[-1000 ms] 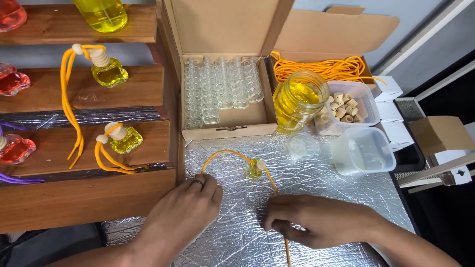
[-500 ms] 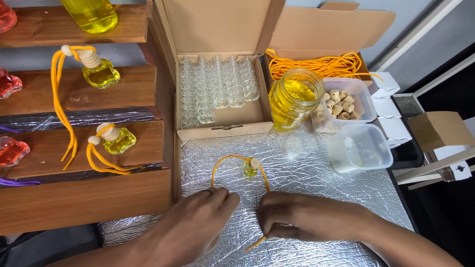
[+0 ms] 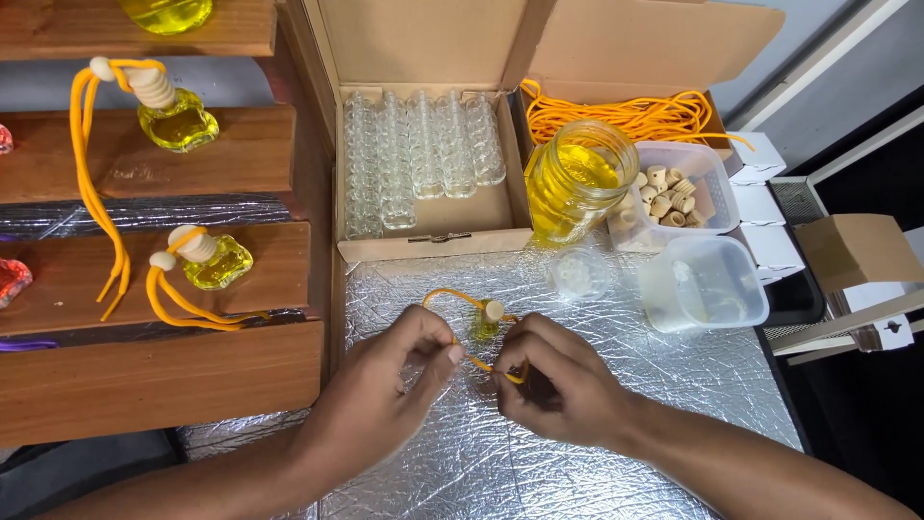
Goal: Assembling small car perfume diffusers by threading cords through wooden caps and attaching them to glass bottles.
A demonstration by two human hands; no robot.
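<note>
Pinching an orange cord (image 3: 452, 297) between closed fingertips, the left hand (image 3: 385, 395) and right hand (image 3: 553, 380) work just in front of a small capped bottle (image 3: 486, 323) of yellow liquid on the foil mat (image 3: 626, 385). The cord loops behind the bottle. A hard tug could likely tip the bottle, since it stands inside the loop. An open jar (image 3: 577, 178) of yellow liquid stands near, beside a box of empty vials (image 3: 423, 159).

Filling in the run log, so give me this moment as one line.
left hand: pinches orange cord | right hand: pinches same cord | small yellow-filled bottle: on foil mat, between hands
</note>
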